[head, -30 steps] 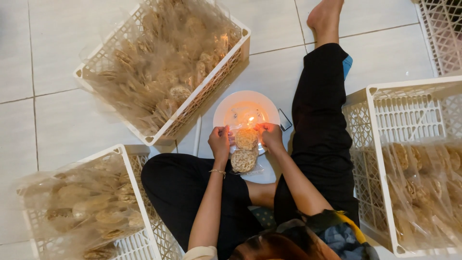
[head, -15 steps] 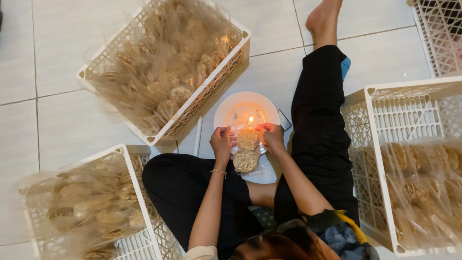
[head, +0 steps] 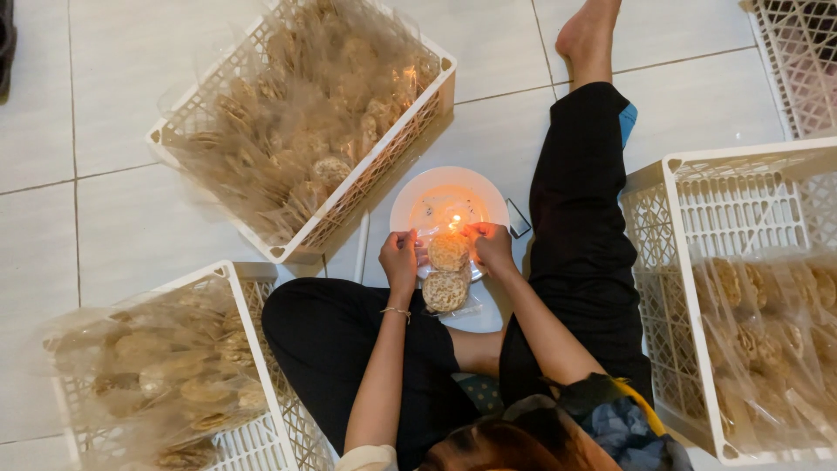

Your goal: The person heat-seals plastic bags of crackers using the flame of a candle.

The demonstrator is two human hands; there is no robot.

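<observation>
I sit on a tiled floor and look down at my hands. My left hand (head: 400, 260) and my right hand (head: 491, 247) each pinch a top corner of a clear plastic bag of round brown crackers (head: 447, 272). The bag's top edge is held close to a small lit candle flame (head: 454, 221) that stands on a white plate (head: 417, 194) on the floor just beyond my hands. Two crackers show inside the bag, one above the other.
A white plastic crate (head: 384, 161) full of bagged crackers stands at the far left. Another crate (head: 253, 366) with bagged crackers is at my left knee. A third crate (head: 663, 262) at my right holds more bags. My legs in black trousers (head: 584, 227) stretch beside the plate.
The two hands and the bag have stayed at the flame; the view has shifted only slightly.
</observation>
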